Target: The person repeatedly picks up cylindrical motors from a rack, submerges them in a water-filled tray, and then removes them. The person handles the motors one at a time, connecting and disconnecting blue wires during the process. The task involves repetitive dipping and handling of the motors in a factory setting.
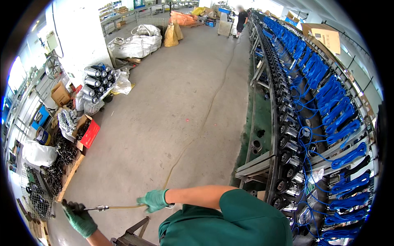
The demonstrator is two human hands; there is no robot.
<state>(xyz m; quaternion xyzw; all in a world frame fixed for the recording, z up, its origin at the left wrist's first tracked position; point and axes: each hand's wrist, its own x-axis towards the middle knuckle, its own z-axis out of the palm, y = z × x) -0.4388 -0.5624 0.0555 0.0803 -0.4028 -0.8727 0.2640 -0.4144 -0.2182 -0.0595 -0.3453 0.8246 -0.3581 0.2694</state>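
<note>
At the lower left my left hand, in a green glove with dark, dirty-looking fingers, is closed around the end of a silver hose coupling. What else may be inside those fingers is hidden. A thin yellowish hose runs from the coupling to my right hand. That hand, also green-gloved, is bent around the hose, with my forearm reaching across from the right. Beyond it the hose trails over the grey floor into the distance.
On the right, a long rack carries rows of silver cylindrical motors and coiled blue cables. To the left stand stacked metal cylinders, a red-flapped carton, a wire basket and white sacks. Far off, a person stands.
</note>
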